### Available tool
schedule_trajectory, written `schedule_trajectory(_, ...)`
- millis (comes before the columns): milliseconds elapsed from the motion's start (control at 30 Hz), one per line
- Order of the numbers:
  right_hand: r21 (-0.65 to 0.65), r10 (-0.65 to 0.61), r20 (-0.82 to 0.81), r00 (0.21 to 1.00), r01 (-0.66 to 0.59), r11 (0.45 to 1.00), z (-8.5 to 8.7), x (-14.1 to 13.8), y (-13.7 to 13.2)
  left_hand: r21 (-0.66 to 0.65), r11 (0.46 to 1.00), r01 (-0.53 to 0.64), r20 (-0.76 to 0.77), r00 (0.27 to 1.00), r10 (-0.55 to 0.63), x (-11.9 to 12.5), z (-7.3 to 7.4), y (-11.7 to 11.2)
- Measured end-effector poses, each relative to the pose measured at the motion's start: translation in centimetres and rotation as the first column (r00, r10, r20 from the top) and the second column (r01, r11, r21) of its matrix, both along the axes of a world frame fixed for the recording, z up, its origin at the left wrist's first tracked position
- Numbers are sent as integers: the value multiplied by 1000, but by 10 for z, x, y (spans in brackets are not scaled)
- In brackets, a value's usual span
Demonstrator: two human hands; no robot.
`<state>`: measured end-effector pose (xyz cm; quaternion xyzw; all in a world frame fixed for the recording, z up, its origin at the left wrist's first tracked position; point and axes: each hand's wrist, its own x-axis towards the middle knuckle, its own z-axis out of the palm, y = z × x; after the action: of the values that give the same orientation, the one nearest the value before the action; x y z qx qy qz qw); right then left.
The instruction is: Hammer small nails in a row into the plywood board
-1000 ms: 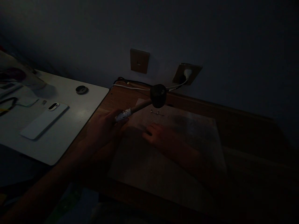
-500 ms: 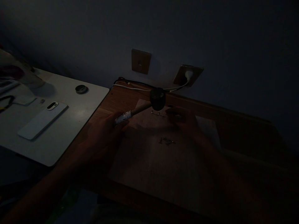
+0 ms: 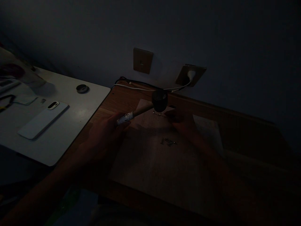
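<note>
My left hand (image 3: 105, 131) is wrapped around the pale-wrapped grip of a mallet (image 3: 143, 110), whose round black head hangs above the far part of a wooden board (image 3: 145, 166). Just below the head, short shiny nails (image 3: 156, 113) stick up from the board. My right hand (image 3: 181, 121) is closed beside them, fingertips pinched on what looks like a thin nail (image 3: 162, 115); darkness hides most of it. Nearer to me, several loose nails (image 3: 168, 142) lie in a small pile on the board.
On the left, a white table (image 3: 68, 125) bears a phone (image 3: 43, 121), a small round lid (image 3: 82, 88) and a blurred bag-like thing (image 3: 21, 69). Cables (image 3: 138, 88) run along the wall below a wall plate (image 3: 142, 61) and a socket with a plug (image 3: 191, 75). The light is very dim.
My right hand has moved slightly left, its fingertips closer to the standing nails. My left hand and the mallet have hardly moved; the view has shifted a little.
</note>
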<state>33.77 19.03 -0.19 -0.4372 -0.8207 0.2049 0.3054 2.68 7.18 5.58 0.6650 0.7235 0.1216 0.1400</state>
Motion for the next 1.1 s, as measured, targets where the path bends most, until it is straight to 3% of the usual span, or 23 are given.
schedule_trajectory(267,49,15,-4,1000,-15,999,-5,0,0,-16,1000,-10,-16,1000,10,-2,-5,0)
schedule_trajectory(433,56,25,20,999,-26,998,-7,0,2,-21,1000,-5,59,998,6,-1,-3,-1)
schedule_trajectory(667,-68,-102,51,993,105,992,-2,-6,-1,5,1000,29,-6,1000,-29,3,-1,-1)
schedule_trajectory(867,-36,-124,51,991,126,991,-5,-7,-3,43,994,102,-57,993,-99,10,-9,3)
schedule_trajectory(1100,60,-129,-7,992,129,990,13,20,-16,-1,986,168,-86,982,-167,19,-11,5)
